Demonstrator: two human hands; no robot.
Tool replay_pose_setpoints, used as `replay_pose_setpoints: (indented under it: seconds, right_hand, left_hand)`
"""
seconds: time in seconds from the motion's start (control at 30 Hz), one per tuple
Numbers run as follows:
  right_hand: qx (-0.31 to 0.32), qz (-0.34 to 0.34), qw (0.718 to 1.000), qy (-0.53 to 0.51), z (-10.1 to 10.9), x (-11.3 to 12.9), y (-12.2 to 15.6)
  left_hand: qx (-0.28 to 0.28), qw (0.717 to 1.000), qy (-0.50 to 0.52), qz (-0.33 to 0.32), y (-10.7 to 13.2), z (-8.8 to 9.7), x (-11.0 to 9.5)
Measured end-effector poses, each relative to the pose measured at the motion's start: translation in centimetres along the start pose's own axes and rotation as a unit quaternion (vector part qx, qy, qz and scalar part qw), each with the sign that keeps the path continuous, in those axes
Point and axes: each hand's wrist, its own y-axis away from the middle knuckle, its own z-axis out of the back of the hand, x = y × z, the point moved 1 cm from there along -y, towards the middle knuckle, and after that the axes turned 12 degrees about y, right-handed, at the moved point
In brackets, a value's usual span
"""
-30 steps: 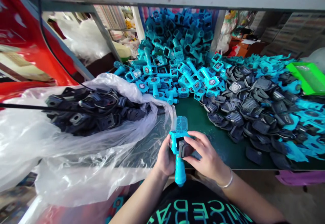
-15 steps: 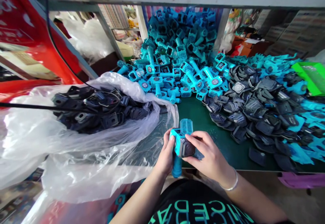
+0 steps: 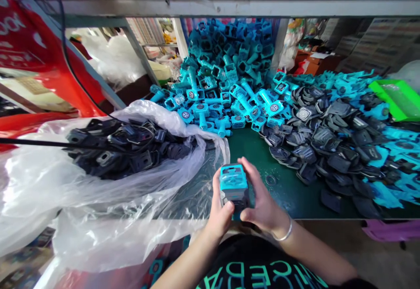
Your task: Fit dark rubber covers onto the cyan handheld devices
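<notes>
A turquoise plastic toy housing (image 3: 233,171) with a dark cover piece on the side nearest me is held above the front of the table. My left hand (image 3: 220,212) grips its left side, thumb on the dark part. My right hand (image 3: 262,206) cups the right side, fingers along the housing and thumb near its lower dark edge. The handle is mostly hidden below, and the clear flap now lies over the top opening.
Beyond my hands is a large heap of turquoise housings (image 3: 229,74). Dark plastic pieces (image 3: 328,136) are piled at right, beside a green tray (image 3: 398,101). At left, a clear plastic bag (image 3: 131,201) holds more dark parts (image 3: 124,144). A small ring (image 3: 271,180) lies on the green tabletop (image 3: 243,149).
The housing has been turned so its top faces me, and its raised clear flap has come down. My right hand has shifted from the dark cover to the housing's right side.
</notes>
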Motion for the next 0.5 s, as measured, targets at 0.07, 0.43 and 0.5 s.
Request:
replay_pose_setpoints:
  seconds: [0.07,0.43,0.5]
  right_hand:
    - [0.006,0.016,0.999,-0.034,-1.1,-0.1,-0.2]
    - [-0.06,0.178,0.949,0.253,-0.3,0.1,-1.4]
    - [0.009,0.239,0.938,0.251,0.0,0.5,-1.8]
  left_hand:
    - [0.028,1.0,0.002,-0.013,0.0,0.0,0.5]
    - [-0.048,0.999,-0.008,0.014,-1.2,2.1,-1.0]
    - [-0.011,0.999,-0.031,0.013,-0.5,2.1,-2.0]
